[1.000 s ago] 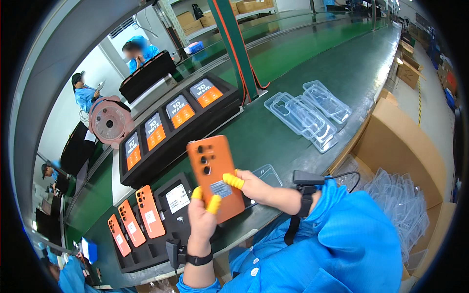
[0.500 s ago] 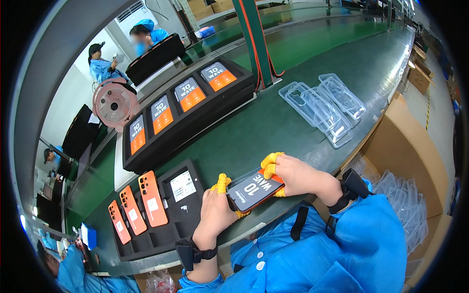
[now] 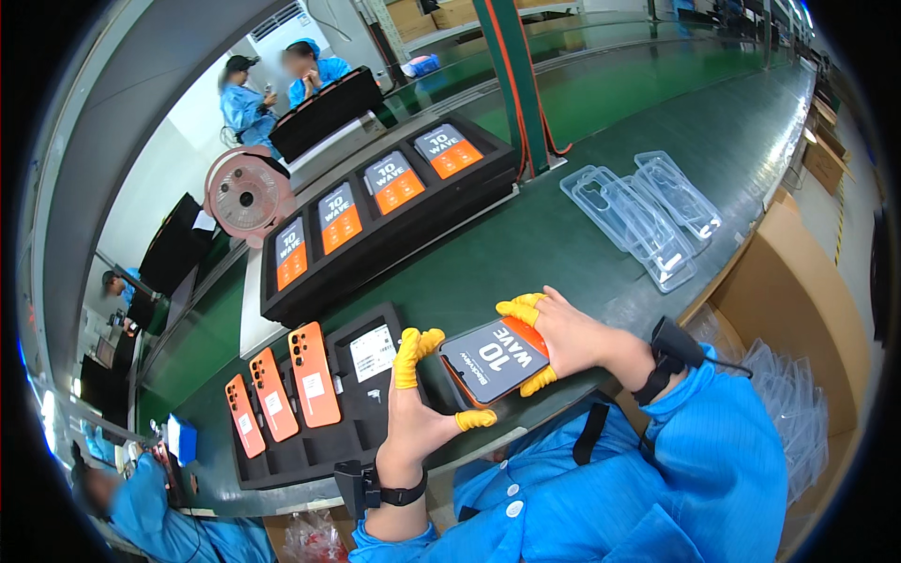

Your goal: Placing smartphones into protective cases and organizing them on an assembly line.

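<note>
I've got the phone (image 3: 495,359) up in both hands, low in the middle of the frame, screen side facing me, tilted with its top end toward the right. It sits just above the near edge of the green bench (image 3: 526,253). My left hand (image 3: 419,405) has its grip clamped on the phone's lower left end, yellow-capped fingertips (image 3: 410,349) standing up beside the edge and another cap (image 3: 477,419) curled under the corner. My right hand (image 3: 571,333) has its grip clamped on the upper right end, yellow caps (image 3: 518,306) wrapping over the top edge, one more cap peeking out below. Black wrist straps on both arms, blue sleeves coming in from the bottom.

Left of the phone, lower left of the frame, I see a black foam tray (image 3: 361,427) with three orange phones (image 3: 314,373) lying back side up in its slots, and a fourth slot holding a phone with a white sheet (image 3: 373,352) on it. Further up, centre left, a longer black tray (image 3: 404,235) carries four phones (image 3: 397,181) screen up, orange and grey graphics showing. A pile of clear phone cases (image 3: 643,214) lies on the bench at the upper right, well apart from my hands. A brown carton (image 3: 798,310) sits at the right edge with more clear plastic beside it. A round pink fan (image 3: 244,194) stands at the upper left, and two people in blue coats (image 3: 246,103) are working behind it.
</note>
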`<act>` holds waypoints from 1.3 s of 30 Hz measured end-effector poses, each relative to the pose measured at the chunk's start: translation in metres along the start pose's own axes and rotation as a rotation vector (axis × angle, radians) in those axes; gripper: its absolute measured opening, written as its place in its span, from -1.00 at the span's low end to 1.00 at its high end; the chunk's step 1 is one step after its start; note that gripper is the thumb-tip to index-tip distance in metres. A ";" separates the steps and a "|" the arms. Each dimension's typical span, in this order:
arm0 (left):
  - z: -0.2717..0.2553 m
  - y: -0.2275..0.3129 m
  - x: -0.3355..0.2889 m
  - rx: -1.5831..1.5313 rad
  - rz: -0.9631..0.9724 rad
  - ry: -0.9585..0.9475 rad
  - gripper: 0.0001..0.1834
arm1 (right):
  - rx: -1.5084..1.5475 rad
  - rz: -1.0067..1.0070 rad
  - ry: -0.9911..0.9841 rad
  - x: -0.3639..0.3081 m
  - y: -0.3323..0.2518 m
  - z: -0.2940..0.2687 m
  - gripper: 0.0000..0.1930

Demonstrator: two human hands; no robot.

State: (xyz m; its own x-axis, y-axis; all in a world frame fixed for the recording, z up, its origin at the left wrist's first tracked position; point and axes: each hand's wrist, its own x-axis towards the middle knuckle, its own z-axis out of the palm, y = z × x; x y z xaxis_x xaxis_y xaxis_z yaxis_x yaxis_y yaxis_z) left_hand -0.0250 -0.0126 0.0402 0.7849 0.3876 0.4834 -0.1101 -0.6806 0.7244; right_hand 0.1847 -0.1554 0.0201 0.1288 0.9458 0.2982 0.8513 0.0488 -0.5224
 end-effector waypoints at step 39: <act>-0.012 -0.004 -0.002 -0.851 -0.277 -0.065 -0.35 | 0.557 0.326 0.259 0.016 -0.017 0.025 -0.48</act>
State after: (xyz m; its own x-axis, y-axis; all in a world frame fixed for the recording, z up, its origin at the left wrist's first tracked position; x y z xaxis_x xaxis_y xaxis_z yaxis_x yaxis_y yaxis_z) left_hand -0.0335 -0.0037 0.0420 0.8806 0.4161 0.2267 -0.3057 0.1332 0.9428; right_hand 0.1599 -0.1332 0.0139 0.5096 0.8367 0.2009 0.3694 -0.0019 -0.9293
